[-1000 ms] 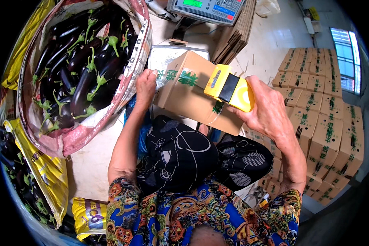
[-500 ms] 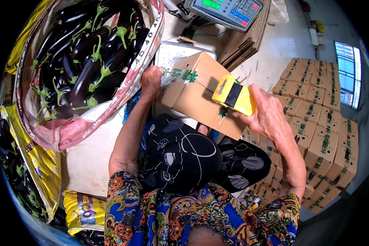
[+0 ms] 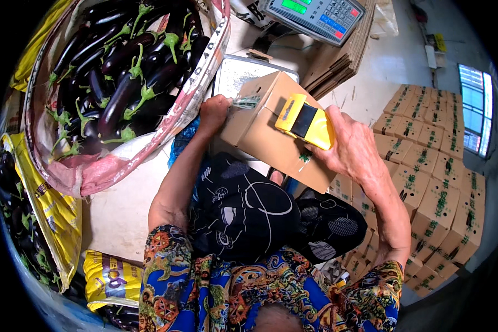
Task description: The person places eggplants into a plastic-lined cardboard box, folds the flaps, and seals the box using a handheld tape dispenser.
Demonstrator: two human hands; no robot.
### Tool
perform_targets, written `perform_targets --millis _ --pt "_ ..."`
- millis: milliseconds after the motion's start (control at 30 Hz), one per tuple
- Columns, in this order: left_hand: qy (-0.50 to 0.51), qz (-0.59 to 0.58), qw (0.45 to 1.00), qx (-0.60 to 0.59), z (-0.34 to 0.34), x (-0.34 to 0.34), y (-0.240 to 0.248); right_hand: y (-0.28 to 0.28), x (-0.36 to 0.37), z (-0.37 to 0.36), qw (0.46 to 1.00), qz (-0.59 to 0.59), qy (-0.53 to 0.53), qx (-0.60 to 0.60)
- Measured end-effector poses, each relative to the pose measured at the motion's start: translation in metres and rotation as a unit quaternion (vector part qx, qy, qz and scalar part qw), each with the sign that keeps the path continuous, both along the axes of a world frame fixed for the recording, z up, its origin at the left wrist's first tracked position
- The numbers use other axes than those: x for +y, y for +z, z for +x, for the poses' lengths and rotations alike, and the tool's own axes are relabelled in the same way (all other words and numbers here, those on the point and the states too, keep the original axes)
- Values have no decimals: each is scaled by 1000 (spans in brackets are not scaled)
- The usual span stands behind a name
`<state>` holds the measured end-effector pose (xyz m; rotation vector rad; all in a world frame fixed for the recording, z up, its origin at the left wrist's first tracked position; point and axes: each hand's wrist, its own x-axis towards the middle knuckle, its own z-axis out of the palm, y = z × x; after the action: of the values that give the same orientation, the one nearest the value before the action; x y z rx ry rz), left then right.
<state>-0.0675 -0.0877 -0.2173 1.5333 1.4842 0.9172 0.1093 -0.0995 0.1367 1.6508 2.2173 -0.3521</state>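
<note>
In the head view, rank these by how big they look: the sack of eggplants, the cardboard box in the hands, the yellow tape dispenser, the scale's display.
1. sack of eggplants, clearly largest.
2. cardboard box.
3. and 4. scale's display and yellow tape dispenser: look alike; the display is cut off by the frame and farther away, so unranked.

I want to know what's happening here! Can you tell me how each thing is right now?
Left hand: gripping the box's end.
Right hand: holding the tape dispenser.
Tape dispenser: yellow and black, pressed on the box.
Cardboard box: closed, tilted on the lap.
Sack of eggplants: open, full.
Scale: display lit.
Boxes on the floor: closed, stacked.
</note>
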Motion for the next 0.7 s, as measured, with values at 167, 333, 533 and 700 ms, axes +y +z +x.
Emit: perform_targets --millis 167,333,533,700 --pt "1 -38 999 -11 6 -1 10 -9 1 11 1000 0 -12 23" --pt "-14 -25 997 65 6 -2 -8 -7 0 5 999 -20 -31 20" --pt "-88 7 988 126 -5 13 4 -14 -6 14 997 -15 -54 54" --pt "76 32 990 -116 27 43 13 -23 -18 24 995 36 -30 86"
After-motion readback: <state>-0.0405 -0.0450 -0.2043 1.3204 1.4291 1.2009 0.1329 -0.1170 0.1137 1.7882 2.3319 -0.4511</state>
